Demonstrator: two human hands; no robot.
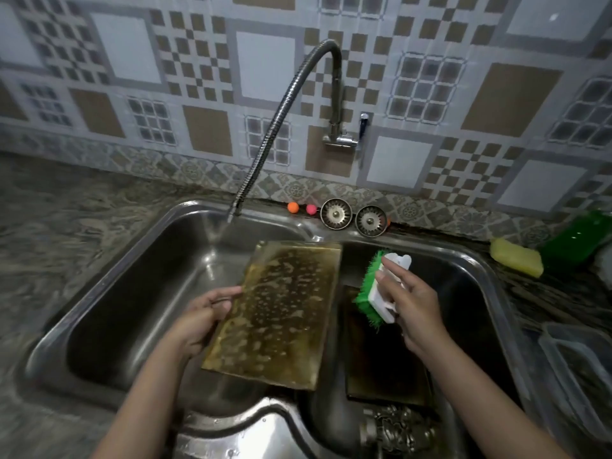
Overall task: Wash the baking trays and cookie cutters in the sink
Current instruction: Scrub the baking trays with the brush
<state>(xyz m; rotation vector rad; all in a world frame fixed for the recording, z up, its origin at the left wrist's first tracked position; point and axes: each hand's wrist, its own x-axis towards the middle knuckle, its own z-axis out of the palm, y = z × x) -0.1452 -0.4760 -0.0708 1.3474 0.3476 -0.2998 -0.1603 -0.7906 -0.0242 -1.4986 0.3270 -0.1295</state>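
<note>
While the left hand (202,323) grips the soapy baking tray (278,313) by its left long edge, thumb over the face and fingers hidden behind, the right hand (410,303) holds a green-bristled scrub brush (374,289) just to the right of that tray, fingers curled round its white back. The tray is tilted up above the left basin of the sink (109,270), its long axis running from the tap end toward the person, its far corner just beside the water falling from the flexible tap (281,127). The brush sits apart from the tray, bristles turned toward it, so the right hand is the nearer one for scrubbing, and a short sideways move to the left would likely bring bristles onto the foamy face.

To the right of the tray, low in the right basin, a second dark tray (387,369) lies flat, and what look like metal cookie cutters (397,429) are heaped nearer the person. Beyond the tray, two strainer plugs (352,217) stand on the sink's back rim. Far right of it, a yellow sponge (516,261) rests on the stone counter (66,210).
</note>
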